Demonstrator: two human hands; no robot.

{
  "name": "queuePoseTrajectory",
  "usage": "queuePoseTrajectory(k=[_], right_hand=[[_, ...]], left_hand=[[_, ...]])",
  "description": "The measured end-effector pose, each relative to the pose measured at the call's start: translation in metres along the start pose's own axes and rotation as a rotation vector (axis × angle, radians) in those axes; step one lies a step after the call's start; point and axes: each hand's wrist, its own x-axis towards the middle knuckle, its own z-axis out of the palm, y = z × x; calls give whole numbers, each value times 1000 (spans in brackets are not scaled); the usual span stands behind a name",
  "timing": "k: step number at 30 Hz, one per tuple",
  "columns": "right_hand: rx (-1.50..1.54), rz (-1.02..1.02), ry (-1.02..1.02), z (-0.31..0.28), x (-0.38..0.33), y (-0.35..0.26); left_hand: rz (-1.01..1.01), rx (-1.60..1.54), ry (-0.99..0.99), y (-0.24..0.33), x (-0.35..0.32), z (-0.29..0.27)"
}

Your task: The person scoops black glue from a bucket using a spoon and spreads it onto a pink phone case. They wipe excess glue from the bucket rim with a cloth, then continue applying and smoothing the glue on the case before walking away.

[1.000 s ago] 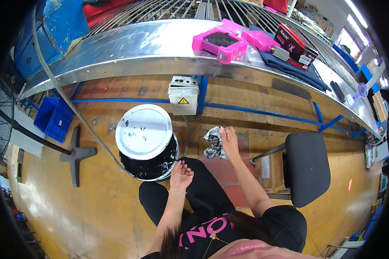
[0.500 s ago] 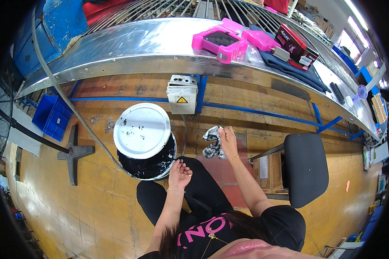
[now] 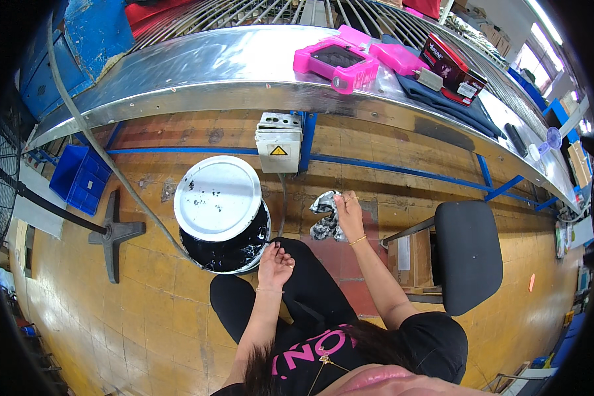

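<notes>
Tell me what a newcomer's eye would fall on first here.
Probably the bucket of glossy black stuff just beyond the left hand, with a white, black-spotted lid over its far part. Next come the black-smeared white cloth in the right hand and the bright pink case on the metal bench.

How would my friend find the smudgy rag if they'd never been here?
Find the long metal table, then look below it, left of the black chair. The person's right hand holds the rag there. Unlike the plain dark blue cloth on the table, it's white with black smudges.
</notes>
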Motion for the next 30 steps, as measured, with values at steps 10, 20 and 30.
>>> queuePoseTrajectory(k=[10,20,30], right_hand=[[1,12,-18,1,0,0],[3,6,-11,4,-2,1],[0,-4,0,4,-1,-2]], left_hand=[[0,-2,-8,0,-1,-1],[-13,-8,-22,0,-1,-1],[-18,-13,-14,0,-1,-1]])
